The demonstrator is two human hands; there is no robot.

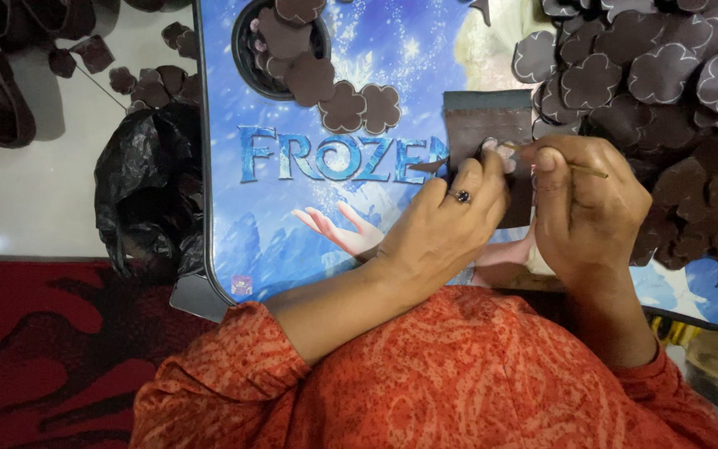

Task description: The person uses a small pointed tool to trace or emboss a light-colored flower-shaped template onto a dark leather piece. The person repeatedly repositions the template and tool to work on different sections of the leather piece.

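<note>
A dark brown rectangular sheet (488, 120) lies on a small blue picture-printed table (292, 191). My left hand (446, 220), with a dark-stoned ring, presses down on the sheet's lower left part. My right hand (587, 208) grips a thin brown stick (587, 170) like a pen, its tip over the sheet near my left fingertips. A small pinkish shape (499, 148) shows on the sheet between both hands. The sheet's lower half is hidden under my hands.
A big heap of brown flower-shaped cutouts (658, 75) fills the table's right side. A black bowl (280, 41) with more cutouts stands at the back, two loose ones (363, 108) beside it. A black plastic bag (147, 183) lies on the floor to the left.
</note>
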